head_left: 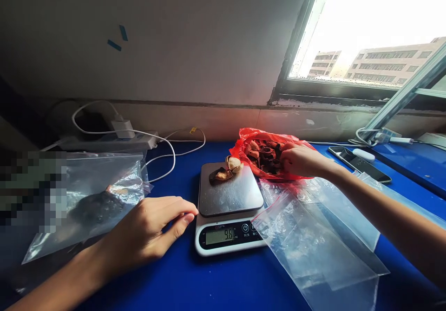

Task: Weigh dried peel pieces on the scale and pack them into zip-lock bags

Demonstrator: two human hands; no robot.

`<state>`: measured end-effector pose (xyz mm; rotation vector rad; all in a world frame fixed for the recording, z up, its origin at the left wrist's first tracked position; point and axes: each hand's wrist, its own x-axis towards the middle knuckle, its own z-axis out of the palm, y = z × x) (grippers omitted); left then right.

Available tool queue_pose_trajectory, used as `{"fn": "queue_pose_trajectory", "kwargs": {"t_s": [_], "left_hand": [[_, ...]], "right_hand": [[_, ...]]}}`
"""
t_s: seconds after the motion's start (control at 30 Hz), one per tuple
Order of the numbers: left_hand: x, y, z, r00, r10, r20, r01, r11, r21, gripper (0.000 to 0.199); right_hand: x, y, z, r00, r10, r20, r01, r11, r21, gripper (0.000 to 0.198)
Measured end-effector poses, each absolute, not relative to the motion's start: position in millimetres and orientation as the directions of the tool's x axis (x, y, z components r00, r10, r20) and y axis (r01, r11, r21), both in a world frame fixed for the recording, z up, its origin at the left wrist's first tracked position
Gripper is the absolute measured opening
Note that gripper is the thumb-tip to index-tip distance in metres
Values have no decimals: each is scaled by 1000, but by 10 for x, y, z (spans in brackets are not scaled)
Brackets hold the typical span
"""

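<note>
On a blue table (174, 281) in my remote feed, flat clear bags (327, 250) lie nearest, overlapping the near right corner of a kitchen scale (232, 197), its display (219, 236) lit with the digits 9 and 6. I see the left hand (158, 230) poised at the scale's left edge, thumb drawn up beneath the forefinger in an empty pinch; whether the fingertip touches the casing, I cannot tell. Left of the scale, beyond that wrist, rests a clear zip bag (87, 176) with something dark inside.

On the scale's steel plate, toward its far edge, sit a few dried pieces (223, 175), brown and golden, and a pale, rounded piece (234, 164). Just past the scale's far right corner, the right hand (301, 160) reaches into an open red bag (292, 139) heaped with more dark brown pieces (265, 155). Its fingertips are buried there, so I cannot tell what they grasp.

Farther right of the scale, a black phone (372, 168) lies beside a small white case (364, 154). Behind the scale to the left, a white charger (122, 129) trails a cable; beyond it to the right, a window (343, 14) frames pale buildings (386, 60).
</note>
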<state>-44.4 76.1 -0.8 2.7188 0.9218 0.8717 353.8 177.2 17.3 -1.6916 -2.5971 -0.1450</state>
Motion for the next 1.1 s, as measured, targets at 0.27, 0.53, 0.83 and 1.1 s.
{"fn": "queue_pose_trajectory", "kwargs": {"t_s": [0.27, 0.53, 0.83, 1.1], "left_hand": [[-421, 745, 36, 632, 647, 426, 550, -762, 341, 20], [-430, 733, 29, 640, 677, 363, 569, -735, 368, 22], [-428, 727, 12, 649, 668, 365, 550, -743, 381, 20], [-417, 733, 46, 658, 663, 357, 559, -748, 357, 22]], "right_hand": [[3756, 1707, 35, -300, 840, 452, 900, 407, -158, 20], [3635, 1497, -64, -348, 880, 323, 931, 284, 230, 33], [3852, 1624, -16, -443, 845, 301, 895, 439, 82, 21], [3928, 1613, 4, -501, 808, 309, 865, 485, 130, 16]]}}
